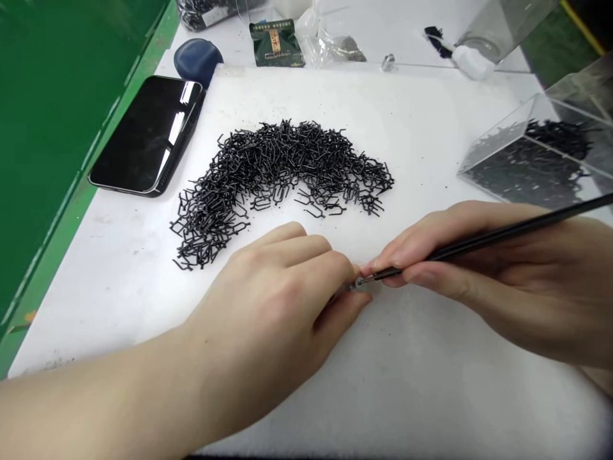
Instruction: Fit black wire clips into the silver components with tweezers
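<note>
My left hand [292, 287] is closed, its thumb and forefinger pinching a small clear or silvery piece [355, 283] that is mostly hidden by the fingers. In my right hand [483, 275] I grip a thin black tool with a fine metal tip [479, 243], held like a pen. The tip touches or nearly touches the small piece between my left fingertips. Beyond both hands, a curved pile of small black forked parts [282, 156] lies on the white work surface [412, 364].
A black phone [146, 134] lies at the left beside a dark blue rounded object [197, 61]. Clear boxes [527, 150] with black parts stand at the right. At the back are a green packet [276, 43], clear plastic bags [325, 38] and a white-capped clear bottle [474, 61].
</note>
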Action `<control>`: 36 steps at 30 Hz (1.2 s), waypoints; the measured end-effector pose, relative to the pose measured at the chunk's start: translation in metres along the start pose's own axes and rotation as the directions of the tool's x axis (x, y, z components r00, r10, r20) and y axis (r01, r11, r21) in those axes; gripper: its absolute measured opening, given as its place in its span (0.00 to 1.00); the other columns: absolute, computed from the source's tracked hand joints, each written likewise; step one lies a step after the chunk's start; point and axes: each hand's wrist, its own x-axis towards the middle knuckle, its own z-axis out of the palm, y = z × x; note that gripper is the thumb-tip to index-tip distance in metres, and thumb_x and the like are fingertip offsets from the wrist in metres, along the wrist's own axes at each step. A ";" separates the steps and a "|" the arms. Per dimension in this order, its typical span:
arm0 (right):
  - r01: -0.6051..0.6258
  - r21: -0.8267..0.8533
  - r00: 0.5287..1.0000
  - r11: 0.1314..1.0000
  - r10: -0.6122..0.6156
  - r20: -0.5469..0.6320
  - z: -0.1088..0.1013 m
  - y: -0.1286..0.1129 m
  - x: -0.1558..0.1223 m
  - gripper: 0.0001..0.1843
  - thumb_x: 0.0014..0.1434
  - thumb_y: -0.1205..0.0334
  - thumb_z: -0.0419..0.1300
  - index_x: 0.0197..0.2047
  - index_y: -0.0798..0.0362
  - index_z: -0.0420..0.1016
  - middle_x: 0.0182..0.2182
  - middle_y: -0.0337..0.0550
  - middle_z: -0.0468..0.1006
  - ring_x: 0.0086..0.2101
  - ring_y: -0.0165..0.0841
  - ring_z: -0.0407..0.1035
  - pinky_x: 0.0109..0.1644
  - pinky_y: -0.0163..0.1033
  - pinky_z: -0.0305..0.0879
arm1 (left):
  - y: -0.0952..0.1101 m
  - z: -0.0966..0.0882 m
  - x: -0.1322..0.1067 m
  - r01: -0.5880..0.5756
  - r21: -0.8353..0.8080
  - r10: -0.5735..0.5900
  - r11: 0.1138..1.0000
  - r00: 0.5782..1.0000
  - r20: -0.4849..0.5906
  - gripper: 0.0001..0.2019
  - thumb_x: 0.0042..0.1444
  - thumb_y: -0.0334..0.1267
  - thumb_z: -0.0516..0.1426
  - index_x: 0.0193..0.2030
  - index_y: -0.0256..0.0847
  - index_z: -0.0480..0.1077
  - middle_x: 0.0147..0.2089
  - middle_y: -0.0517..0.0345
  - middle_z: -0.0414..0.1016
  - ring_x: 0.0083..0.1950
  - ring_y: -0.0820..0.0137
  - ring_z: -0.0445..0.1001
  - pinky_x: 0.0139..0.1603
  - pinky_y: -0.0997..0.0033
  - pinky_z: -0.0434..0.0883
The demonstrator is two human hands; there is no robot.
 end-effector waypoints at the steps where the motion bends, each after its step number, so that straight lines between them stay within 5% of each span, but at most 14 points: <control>1: -0.005 0.009 1.000 1.000 0.005 -0.003 0.000 0.000 -0.001 0.06 0.73 0.59 0.78 0.48 0.34 0.92 0.43 0.27 0.96 0.41 0.32 0.92 0.45 0.30 0.90 | 0.000 0.001 0.000 0.001 -0.003 -0.001 1.000 1.000 -0.003 0.13 0.76 0.30 0.70 0.36 0.37 0.82 0.33 0.63 0.79 0.34 0.69 0.76 0.47 0.66 0.82; 11: -0.047 0.037 0.999 0.998 0.048 -0.026 -0.001 0.004 -0.003 0.03 0.72 0.50 0.81 0.46 0.32 0.94 0.42 0.29 0.96 0.40 0.36 0.92 0.42 0.37 0.91 | 0.003 0.001 0.003 0.004 -0.017 -0.004 1.000 1.000 0.006 0.13 0.77 0.31 0.69 0.37 0.36 0.83 0.34 0.61 0.80 0.35 0.68 0.77 0.46 0.65 0.81; 17: -0.042 0.001 0.999 0.999 0.042 -0.010 -0.001 0.003 -0.003 0.06 0.72 0.58 0.80 0.47 0.32 0.93 0.43 0.29 0.96 0.40 0.38 0.92 0.41 0.39 0.91 | 0.001 0.000 0.000 0.011 -0.022 -0.010 1.000 1.000 0.016 0.11 0.76 0.29 0.69 0.38 0.35 0.84 0.33 0.61 0.80 0.35 0.68 0.77 0.41 0.66 0.79; 31: -0.043 0.037 0.999 0.998 0.044 -0.022 -0.001 0.002 -0.002 0.06 0.71 0.58 0.81 0.46 0.33 0.93 0.40 0.28 0.95 0.37 0.36 0.90 0.41 0.37 0.90 | 0.000 0.001 -0.001 0.001 -0.033 -0.001 0.999 1.000 0.002 0.11 0.76 0.29 0.69 0.37 0.35 0.84 0.32 0.61 0.79 0.34 0.68 0.75 0.43 0.65 0.79; 36: -0.012 -0.010 1.000 1.000 0.012 -0.029 -0.001 0.001 -0.003 0.06 0.71 0.59 0.81 0.46 0.34 0.93 0.43 0.29 0.96 0.40 0.38 0.92 0.40 0.39 0.91 | 0.002 -0.002 -0.001 0.013 -0.018 -0.012 1.000 1.000 0.023 0.11 0.76 0.30 0.69 0.38 0.34 0.85 0.33 0.60 0.80 0.34 0.68 0.76 0.35 0.66 0.73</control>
